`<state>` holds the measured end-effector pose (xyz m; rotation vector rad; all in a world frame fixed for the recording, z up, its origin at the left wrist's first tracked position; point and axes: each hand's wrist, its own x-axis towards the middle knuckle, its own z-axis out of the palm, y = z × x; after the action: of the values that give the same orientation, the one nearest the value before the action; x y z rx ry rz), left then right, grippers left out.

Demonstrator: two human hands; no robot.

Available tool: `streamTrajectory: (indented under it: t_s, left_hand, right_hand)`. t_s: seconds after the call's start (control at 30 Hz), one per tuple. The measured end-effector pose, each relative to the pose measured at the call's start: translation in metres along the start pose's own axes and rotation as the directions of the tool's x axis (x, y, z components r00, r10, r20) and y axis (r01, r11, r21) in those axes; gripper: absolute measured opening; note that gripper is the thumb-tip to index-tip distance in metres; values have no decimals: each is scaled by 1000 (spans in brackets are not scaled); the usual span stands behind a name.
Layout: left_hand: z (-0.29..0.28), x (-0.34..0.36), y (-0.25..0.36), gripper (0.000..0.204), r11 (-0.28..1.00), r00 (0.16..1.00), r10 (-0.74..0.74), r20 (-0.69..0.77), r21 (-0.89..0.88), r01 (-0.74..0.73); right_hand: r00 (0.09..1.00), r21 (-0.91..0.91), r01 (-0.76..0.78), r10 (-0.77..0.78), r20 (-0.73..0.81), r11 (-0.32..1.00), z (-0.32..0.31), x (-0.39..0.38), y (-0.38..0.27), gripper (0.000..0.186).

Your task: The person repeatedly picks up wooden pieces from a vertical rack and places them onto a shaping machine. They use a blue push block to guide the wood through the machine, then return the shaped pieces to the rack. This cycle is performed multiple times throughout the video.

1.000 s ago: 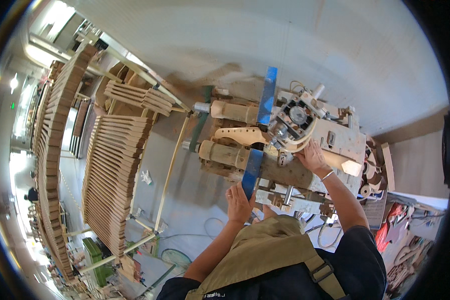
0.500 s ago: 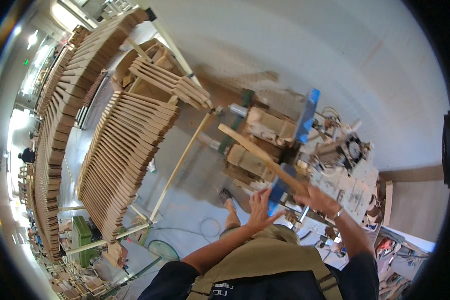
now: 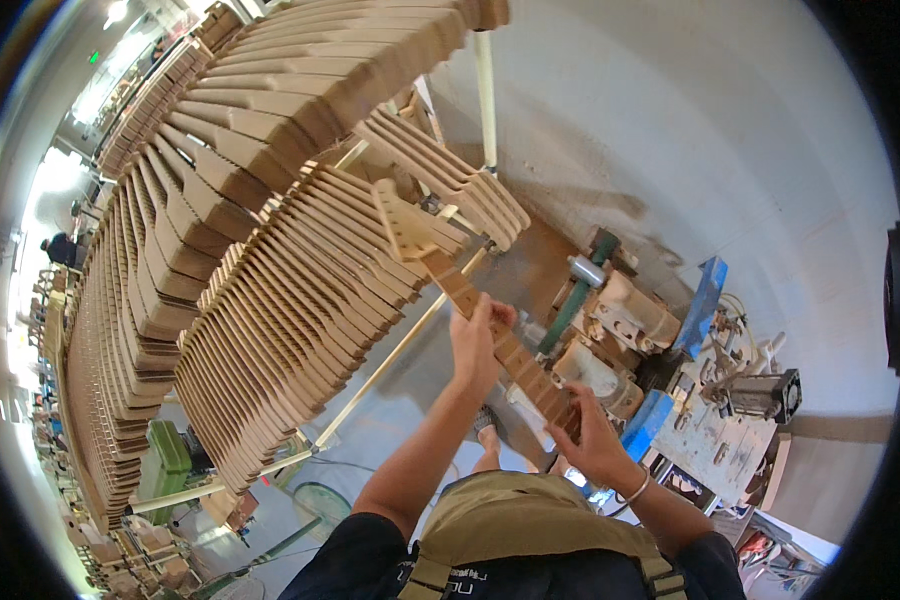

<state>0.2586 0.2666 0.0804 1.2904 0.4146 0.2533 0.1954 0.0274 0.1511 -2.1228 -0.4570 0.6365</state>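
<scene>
A wooden guitar neck slants across the middle, its headstock pointing to the upper left in front of the racked necks. My left hand is closed around it partway along, below the headstock. At the lower end, my right hand grips the neck near its heel, fingers on the edge. The fretboard side, with crosswise lines, faces up toward me. Under and beyond my right hand lies a machine with blue bars and metal cylinders.
Rows of wooden guitar necks fill a rack on the left, with a higher row above. A pale rack rail runs beside them. A green bin and a round green mesh guard stand lower left. The wall closes off the right.
The neck has moved left, away from the machine, and turned its face up. My left hand has gone from open beside the blue bar to gripping the neck. My view has swung left.
</scene>
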Motion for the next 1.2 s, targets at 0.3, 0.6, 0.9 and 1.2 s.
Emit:
streamTrajectory:
  t_s: [0.3, 0.6, 0.9, 1.2]
  left_hand:
    - [-128, 15, 17, 62, 968, 994, 12, 106, 249, -39]
    - [-258, -169, -105, 49, 745, 928, -337, -155, 559, 364]
    - [-313, -218, -149, 39, 484, 926, -320, -201, 805, 342]
    - [-300, -206, -161, 37, 501, 922, -335, -193, 792, 348]
  right_hand:
    - [914, -189, 360, -386, -126, 914, 18, 265, -27, 53]
    - [940, -196, 337, -316, 132, 921, 55, 505, -52, 48]
    - [895, -147, 446, -435, 100, 883, 107, 569, 3, 40]
    - [855, -423, 397, -496, -152, 815, 116, 561, -40, 23]
